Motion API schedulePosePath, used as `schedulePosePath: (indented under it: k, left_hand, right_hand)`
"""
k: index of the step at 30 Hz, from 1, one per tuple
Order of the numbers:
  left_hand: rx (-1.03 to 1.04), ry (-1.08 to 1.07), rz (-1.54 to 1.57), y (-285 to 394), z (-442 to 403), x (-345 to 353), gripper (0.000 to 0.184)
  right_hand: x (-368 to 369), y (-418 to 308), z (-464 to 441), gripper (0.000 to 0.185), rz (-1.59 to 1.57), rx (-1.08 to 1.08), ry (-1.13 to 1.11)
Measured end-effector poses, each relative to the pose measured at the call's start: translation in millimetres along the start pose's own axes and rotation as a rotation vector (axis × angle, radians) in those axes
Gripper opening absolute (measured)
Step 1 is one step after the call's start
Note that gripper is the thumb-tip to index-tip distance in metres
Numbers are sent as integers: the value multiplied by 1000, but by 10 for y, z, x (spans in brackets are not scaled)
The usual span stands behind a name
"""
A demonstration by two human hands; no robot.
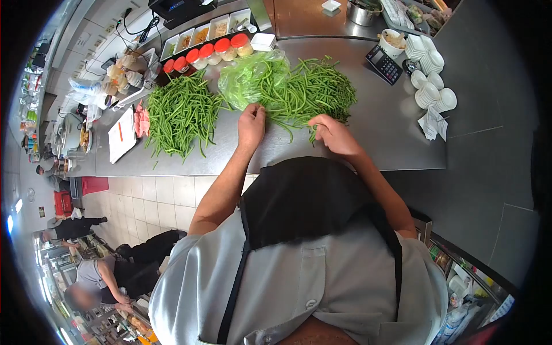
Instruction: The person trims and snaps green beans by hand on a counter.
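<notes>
Right-hand heap of green beans (325,86): just beyond our hands, long axis crosswise. Right hand (337,135) at its near edge, left hand (251,125) near its left end; fingers curled, grip we cannot tell.

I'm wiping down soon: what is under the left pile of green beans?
The steel counter shows along the near edge of the left pile of green beans. Directly beneath, everything is covered, so anything hidden there cannot be seen.
</notes>
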State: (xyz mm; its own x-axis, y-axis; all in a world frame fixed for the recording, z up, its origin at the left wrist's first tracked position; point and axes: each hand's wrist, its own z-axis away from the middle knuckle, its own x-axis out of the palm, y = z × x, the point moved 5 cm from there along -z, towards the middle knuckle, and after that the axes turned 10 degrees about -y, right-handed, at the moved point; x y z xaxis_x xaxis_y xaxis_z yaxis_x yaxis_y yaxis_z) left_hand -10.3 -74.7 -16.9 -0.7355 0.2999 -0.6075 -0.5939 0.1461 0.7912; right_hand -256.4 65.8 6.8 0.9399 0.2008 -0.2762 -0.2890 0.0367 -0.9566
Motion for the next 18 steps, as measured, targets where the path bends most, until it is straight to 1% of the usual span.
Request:
schedulePosePath:
  k: [1,3,4,6,7,10,11,14,17,18]
  left_hand:
    - [79,37,74,117,18,-46,19]
    - [239,104,223,370,98,-113,12]
    - [289,68,170,499,128,-120,11]
    - [387,1,65,752,209,-137,9]
    - [357,-81,7,848,255,-99,8]
    - [743,-177,-183,1188,375,-30,11]
    - [740,-183,-152,1253,414,-23,14]
    - [766,-187,-154,1165,425,36,15]
    - [764,-263,-196,1130,450,39,13]
    - [794,-263,-202,1131,455,40,13]
  right_hand:
    - [16,-99,-2,23,39,-66,34]
    - [14,-240,-40,24,55,-110,62]
    - [15,-354,-54,27,61,-130,74]
    - [-28,-647,-87,26,59,-90,105]
    - [-21,-754,-115,26,60,-72,119]
    - [28,-896,-190,24,116,-191,221]
    - [39,-920,-189,19,226,-237,228]
    - [73,-846,-118,14,310,-168,260]
    - [133,-796,-55,10,401,-163,266]
    - [151,-781,-42,10,422,-139,279]
